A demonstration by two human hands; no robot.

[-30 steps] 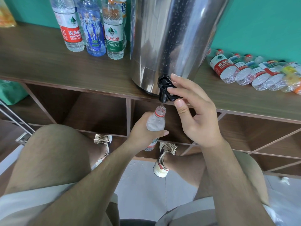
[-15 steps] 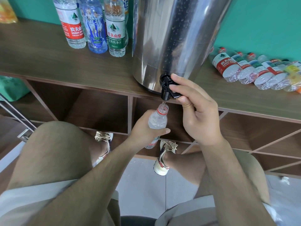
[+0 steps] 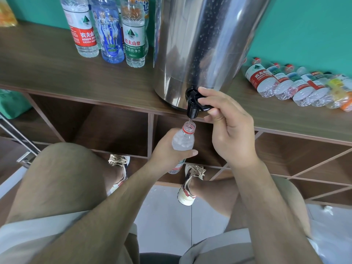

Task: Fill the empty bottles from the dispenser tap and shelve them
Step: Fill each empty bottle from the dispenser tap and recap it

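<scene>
A steel dispenser (image 3: pixel 205 46) stands on the wooden shelf top (image 3: pixel 47 67). Its black tap (image 3: pixel 193 103) juts over the front edge. My right hand (image 3: pixel 226 126) pinches the tap lever between thumb and fingers. Directly below the spout, my left hand (image 3: pixel 167 151) grips a clear uncapped bottle (image 3: pixel 183 140) with a red neck ring, held tilted slightly, its mouth under a thin stream of water. Three upright bottles (image 3: pixel 108 31) stand left of the dispenser. Several bottles lying on their sides (image 3: pixel 297 84) are lined up at the right.
Open wooden cubbies (image 3: pixel 114 130) run under the shelf top, with slanted dividers at the right. My knees and sandalled feet are close to the shelf front above a pale tiled floor (image 3: pixel 163 212). A green object (image 3: pixel 11 103) sits at the far left.
The view has shifted slightly. Both hands keep their hold, and the bottle's mouth sits a little lower below the spout than a second ago.
</scene>
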